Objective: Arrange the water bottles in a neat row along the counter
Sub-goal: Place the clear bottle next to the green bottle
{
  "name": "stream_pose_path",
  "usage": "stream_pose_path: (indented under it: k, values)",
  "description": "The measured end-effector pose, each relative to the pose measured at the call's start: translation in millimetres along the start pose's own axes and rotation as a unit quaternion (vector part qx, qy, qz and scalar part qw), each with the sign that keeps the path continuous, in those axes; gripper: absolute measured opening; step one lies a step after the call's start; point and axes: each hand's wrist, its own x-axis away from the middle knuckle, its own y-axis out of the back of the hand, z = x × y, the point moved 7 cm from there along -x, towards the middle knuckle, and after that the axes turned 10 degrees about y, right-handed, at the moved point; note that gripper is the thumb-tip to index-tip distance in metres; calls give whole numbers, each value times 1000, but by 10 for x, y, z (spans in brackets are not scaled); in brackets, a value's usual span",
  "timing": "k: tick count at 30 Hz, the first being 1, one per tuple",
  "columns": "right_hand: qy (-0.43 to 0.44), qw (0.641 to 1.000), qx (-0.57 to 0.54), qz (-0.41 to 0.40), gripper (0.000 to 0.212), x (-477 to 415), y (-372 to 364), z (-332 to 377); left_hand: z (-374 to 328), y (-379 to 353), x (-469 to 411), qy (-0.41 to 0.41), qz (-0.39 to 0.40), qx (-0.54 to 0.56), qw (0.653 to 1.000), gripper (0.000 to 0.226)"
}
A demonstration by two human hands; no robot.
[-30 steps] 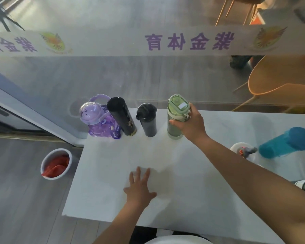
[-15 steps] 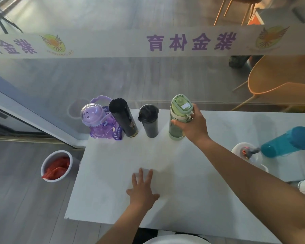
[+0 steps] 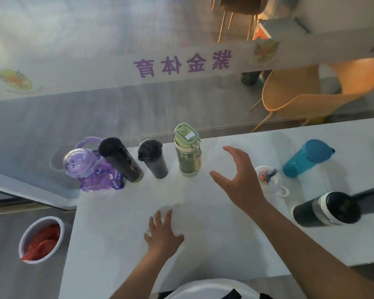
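Along the far edge of the white counter (image 3: pixel 117 244) stands a row: a purple cartoon bottle (image 3: pixel 89 169), a tall black flask (image 3: pixel 121 159), a short black tumbler (image 3: pixel 153 159) and a green bottle (image 3: pixel 187 151). My right hand (image 3: pixel 239 178) hovers open just right of the green bottle, apart from it. My left hand (image 3: pixel 163 230) lies flat on the counter, fingers spread. To the right stand a small clear bottle (image 3: pixel 268 178), a teal bottle (image 3: pixel 307 157) and a dark bottle with a white band (image 3: pixel 326 210).
A glass pane with purple lettering runs right behind the counter. Beyond it stands an orange chair (image 3: pixel 311 89). On the floor to the left sits a white bin (image 3: pixel 41 240) holding something red. The counter's left edge lies close to the purple bottle.
My right hand has let go of the green bottle and drawn back to the right with fingers open. The view has swung right, showing more bottles. My left hand has stayed flat.
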Motion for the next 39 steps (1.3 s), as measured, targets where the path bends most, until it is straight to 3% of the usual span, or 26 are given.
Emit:
stream_pose_path:
  k: [3,6,12,20,39]
  values:
    - [-6,993,104,-56,71,294,429,-284,-205,-20,-25,-26,-3,-12,1000,89]
    - [-54,985,149,-67,88,480,625,-688,-370,-62,-50,-44,-7,-23,999,91]
    - [-150,978,108,-93,111,620,616,-1224,-426,-96,-84,-47,-22,-53,997,97]
    - [-214,948,234,-6,91,472,607,-1451,-322,-106,-135,-39,-34,-82,995,89]
    - [-143,977,150,50,73,-587,-103,-1073,-181,-138,-171,-75,-17,-141,987,94]
